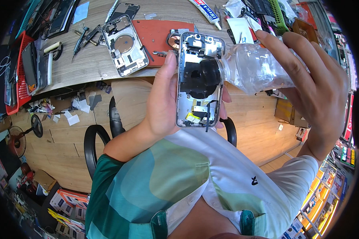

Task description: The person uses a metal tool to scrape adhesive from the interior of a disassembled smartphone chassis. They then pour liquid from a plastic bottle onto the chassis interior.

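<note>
My left hand (161, 97) grips an opened phone housing (183, 101) by its edges, thumb on one side and fingertips showing on the other. Inside the housing are a black round patch, silver parts, a yellow piece and a dark flex cable hanging over the lower edge. A clear plastic bottle (255, 65) lies tilted sideways in my right hand (317, 79), fingers wrapped over it. Its black cap or nozzle (210, 72) is over the middle of the housing; whether it touches, I cannot tell.
On the wooden bench (87, 65) lie a second phone housing (133, 59), an orange-red mat (147, 30), a screwdriver (79, 43) and a glue tube (207, 14). A red basket (20, 79) stands at the left edge, a green basket (278, 16) at the far right. Paper scraps (72, 118) litter the floor.
</note>
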Demonstrator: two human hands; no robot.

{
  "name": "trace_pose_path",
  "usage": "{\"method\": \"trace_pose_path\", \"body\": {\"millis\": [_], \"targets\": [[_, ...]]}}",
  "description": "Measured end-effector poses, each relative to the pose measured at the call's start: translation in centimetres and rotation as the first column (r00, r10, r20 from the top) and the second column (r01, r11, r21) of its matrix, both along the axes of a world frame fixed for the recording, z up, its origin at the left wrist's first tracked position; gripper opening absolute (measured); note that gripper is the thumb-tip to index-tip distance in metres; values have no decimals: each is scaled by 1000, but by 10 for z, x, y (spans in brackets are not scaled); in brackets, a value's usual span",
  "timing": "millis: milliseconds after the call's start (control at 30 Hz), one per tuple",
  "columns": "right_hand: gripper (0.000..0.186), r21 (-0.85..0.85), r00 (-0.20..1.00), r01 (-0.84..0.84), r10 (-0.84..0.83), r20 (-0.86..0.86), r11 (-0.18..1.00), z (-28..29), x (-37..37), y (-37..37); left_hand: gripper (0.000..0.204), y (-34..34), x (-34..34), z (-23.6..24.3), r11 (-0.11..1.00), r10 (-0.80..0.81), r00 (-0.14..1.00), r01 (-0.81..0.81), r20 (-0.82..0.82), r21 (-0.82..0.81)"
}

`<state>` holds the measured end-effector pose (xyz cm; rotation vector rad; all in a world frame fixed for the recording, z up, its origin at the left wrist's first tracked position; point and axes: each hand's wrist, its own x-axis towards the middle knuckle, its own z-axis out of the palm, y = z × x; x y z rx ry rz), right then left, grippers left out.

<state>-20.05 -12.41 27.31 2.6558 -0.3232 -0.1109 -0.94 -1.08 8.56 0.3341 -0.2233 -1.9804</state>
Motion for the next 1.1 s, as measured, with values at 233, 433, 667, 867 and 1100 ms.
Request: {"method": "trace_pose_path", "body": {"millis": [233, 433, 667, 867, 1100], "targets": [[78, 3, 999, -36, 36, 10, 999, 3, 9, -2, 96, 1, -1, 3, 999, 13, 1000, -13, -9, 38], [74, 22, 995, -93, 92, 49, 995, 5, 12, -11, 98, 0, -1, 3, 1000, 12, 999, -12, 31, 10], [70, 47, 998, -67, 66, 9, 997, 10, 16, -14, 101, 1, 0, 3, 1000, 9, 1000, -9, 22, 19], [71, 41, 997, -75, 74, 20, 996, 10, 18, -16, 91, 1, 0, 7, 1000, 10, 997, -9, 81, -9], [71, 45, 997, -79, 78, 29, 996, 9, 19, -16, 93, 1, -1, 6, 1000, 18, 996, -17, 87, -15]]}}
